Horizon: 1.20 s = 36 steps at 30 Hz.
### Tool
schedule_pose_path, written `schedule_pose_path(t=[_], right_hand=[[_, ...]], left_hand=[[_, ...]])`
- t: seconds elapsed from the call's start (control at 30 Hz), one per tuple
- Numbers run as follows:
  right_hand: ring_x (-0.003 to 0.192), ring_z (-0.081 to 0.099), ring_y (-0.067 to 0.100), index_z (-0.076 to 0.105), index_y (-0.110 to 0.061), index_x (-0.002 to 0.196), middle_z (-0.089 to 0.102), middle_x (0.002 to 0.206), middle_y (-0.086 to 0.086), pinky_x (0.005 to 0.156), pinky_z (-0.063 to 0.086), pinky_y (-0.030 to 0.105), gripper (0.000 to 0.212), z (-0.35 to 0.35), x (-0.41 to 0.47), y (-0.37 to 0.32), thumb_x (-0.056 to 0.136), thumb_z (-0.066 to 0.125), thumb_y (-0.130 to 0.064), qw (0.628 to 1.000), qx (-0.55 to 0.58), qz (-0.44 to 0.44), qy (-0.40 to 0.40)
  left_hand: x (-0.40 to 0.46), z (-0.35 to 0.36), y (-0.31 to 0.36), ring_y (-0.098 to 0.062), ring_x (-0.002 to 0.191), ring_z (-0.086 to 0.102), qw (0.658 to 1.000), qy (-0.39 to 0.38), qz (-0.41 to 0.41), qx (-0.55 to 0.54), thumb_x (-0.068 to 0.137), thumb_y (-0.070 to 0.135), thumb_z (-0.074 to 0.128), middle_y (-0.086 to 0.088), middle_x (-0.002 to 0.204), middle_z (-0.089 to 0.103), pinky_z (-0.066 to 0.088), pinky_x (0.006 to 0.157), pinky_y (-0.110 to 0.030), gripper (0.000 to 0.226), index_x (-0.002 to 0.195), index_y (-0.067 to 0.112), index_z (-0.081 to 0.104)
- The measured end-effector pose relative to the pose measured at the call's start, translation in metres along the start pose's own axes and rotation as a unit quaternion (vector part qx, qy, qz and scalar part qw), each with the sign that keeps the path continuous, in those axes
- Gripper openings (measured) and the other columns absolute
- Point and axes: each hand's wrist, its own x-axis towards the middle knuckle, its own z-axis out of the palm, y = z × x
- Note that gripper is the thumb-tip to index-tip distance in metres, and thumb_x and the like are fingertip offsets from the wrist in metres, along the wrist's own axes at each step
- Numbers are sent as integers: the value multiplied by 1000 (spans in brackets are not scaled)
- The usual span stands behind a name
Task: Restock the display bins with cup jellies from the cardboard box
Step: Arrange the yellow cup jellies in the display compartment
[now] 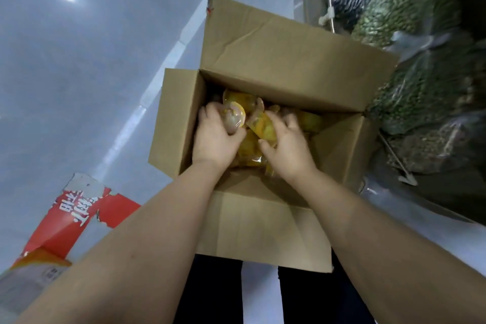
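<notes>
An open cardboard box (181, 123) stands on the floor below me, flaps spread. Inside lie several yellow cup jellies (311, 119) in clear plastic. Both my hands reach into the box. My left hand (214, 135) is closed around a clear cup jelly (234, 116) at the box's left side. My right hand (288, 146) grips other yellow cup jellies (264, 126) in the middle. The bottom of the box is hidden under the hands and jellies.
Clear bags of green and dark dried goods (410, 8) fill a display bin at the right, next to the box. A torn red and orange carton (71, 216) lies at the lower left. Glossy grey floor tiles (79, 73) spread to the left.
</notes>
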Motion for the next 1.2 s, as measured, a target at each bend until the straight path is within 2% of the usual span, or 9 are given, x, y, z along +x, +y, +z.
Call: schedule_pose_path(t=[0.1,0.2,0.33,0.57,0.73,0.83,1.03,1.13,1.2], right_hand=[[113,52,26,38,-34,138,41,125,6,99,43,39,63,-30,-52,-18,81,63,-29,993,103,57,32],[106,56,25,45,-24,124,52,120,6,84,45,29,53,-76,-114,-50,77,69,-25,980,172,59,80],[92,57,21,37,-32,104,58,102,2,73,43,30,43,-171,-205,-117,77,71,-27,955,263,27,134],[100,49,-8,47,-37,124,52,109,-16,87,36,4,59,-358,-339,-201,71,68,-25,903,323,-107,265],[100,56,-7,39,-47,115,57,108,-28,80,42,6,69,-460,-403,-194,63,71,-15,863,361,-149,320],[95,58,1,47,-49,105,58,105,-17,79,45,15,59,-510,-424,-170,55,63,-23,839,380,-164,352],[91,59,-2,52,-31,110,60,99,-16,75,46,11,54,-575,-434,-115,64,73,-11,771,457,-189,401],[96,60,-2,50,-25,115,61,105,-11,78,47,10,62,-606,-439,-84,63,81,-12,770,441,-156,434],[91,61,-6,52,-29,110,63,103,-13,74,47,8,60,-630,-439,-61,62,84,-13,786,406,-118,451]], left_hand=[[-32,-38,37,-7,85,49,997,-3,24,-76,68,22,70,0,108,45,33,69,-6,45,108,19,48],[-81,-93,88,10,91,49,987,-17,66,-142,61,25,65,5,106,46,36,77,-1,48,106,23,48],[-154,-179,176,1,105,55,969,-47,112,-216,62,18,66,16,114,54,43,90,-16,54,109,34,46],[-264,-287,342,-2,99,59,931,-57,247,-262,69,20,69,16,109,58,45,83,-12,55,113,45,45],[-314,-296,456,5,83,61,891,-130,319,-297,70,10,64,19,90,63,45,72,-7,63,119,40,36],[-333,-285,518,6,77,61,870,-167,363,-289,64,10,65,13,88,62,46,68,-9,65,117,32,36],[-356,-247,605,6,76,59,837,-217,426,-269,61,3,68,12,86,61,45,66,-10,46,95,24,44],[-353,-233,631,8,82,59,828,-224,454,-238,66,3,73,21,90,64,43,70,-4,44,97,25,50],[-349,-221,648,5,93,59,828,-216,475,-205,68,11,78,12,101,64,39,79,-1,43,103,24,57]])
